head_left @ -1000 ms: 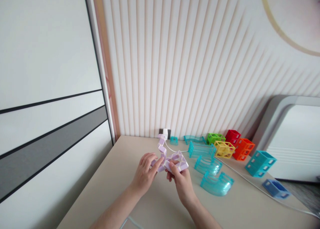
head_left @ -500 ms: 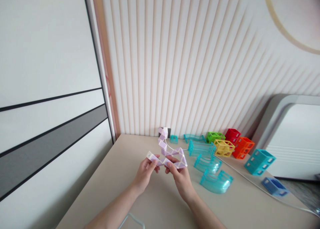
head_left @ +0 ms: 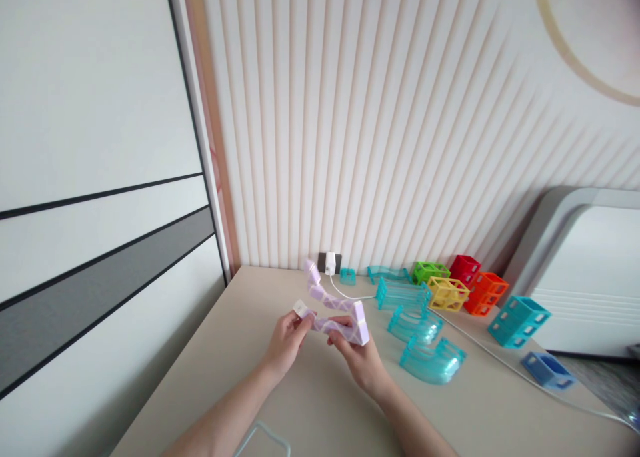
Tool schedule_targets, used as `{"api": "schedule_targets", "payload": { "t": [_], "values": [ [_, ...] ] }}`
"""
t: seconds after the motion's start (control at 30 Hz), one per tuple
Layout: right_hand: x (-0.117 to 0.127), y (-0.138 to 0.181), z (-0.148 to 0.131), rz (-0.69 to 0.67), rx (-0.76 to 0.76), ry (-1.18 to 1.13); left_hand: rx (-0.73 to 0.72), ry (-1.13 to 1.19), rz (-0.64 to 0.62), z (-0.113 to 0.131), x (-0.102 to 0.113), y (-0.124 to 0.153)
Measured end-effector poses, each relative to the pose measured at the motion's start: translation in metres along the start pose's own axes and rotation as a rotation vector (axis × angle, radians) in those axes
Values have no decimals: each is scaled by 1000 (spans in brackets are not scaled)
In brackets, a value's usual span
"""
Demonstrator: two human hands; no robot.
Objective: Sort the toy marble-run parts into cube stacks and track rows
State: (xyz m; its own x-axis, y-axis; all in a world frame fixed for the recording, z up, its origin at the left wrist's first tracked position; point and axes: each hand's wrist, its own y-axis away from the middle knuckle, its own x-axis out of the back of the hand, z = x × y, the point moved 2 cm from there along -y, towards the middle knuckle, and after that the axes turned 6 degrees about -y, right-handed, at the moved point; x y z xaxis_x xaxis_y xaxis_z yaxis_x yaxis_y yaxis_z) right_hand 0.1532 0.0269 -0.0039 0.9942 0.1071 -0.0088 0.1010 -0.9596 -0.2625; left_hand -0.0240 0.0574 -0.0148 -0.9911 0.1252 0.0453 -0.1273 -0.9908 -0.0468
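Note:
Both hands hold a purple and white snake cube puzzle (head_left: 335,302) above the table. My left hand (head_left: 287,339) pinches it near its white end, at the left. Fingers of my right hand (head_left: 358,357) are closed round the lower section near the right-hand bend. From that bend the upper run of wedges goes back to the left and ends in a raised tip. Some fingertips are hidden behind the puzzle.
Clear teal track pieces (head_left: 433,362) lie right of my hands. Beyond them are a yellow frame block (head_left: 448,294), an orange block (head_left: 486,293), a teal block (head_left: 519,322) and a blue block (head_left: 549,370). A white cable runs from the charger (head_left: 331,264) across the table (head_left: 320,404).
The snake puzzle has turned in my hands. Its raised tip has moved left and the right-hand loop now looks narrower and more upright, while both hands keep their grip.

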Motion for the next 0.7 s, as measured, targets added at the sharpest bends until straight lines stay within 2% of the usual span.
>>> {"api": "schedule_targets", "payload": {
  "t": [0.1,0.17,0.3,0.43,0.57,0.7],
  "values": [
    [-3,3,2,-106,94,167,-59,-59,35,0,4,-2],
    [-5,4,5,-106,104,185,-70,-74,24,-4,6,-5],
    [-8,4,5,-25,-6,8,-56,-15,-50,-10,3,-9],
    [-11,3,-7,-9,-45,-173,-59,124,-174,-3,-2,-3],
    [-10,3,-15,-3,-73,-190,-74,208,-291,2,-5,2],
    [-9,3,-10,13,-91,-229,-115,210,-293,-1,-4,1]
  ]
}}
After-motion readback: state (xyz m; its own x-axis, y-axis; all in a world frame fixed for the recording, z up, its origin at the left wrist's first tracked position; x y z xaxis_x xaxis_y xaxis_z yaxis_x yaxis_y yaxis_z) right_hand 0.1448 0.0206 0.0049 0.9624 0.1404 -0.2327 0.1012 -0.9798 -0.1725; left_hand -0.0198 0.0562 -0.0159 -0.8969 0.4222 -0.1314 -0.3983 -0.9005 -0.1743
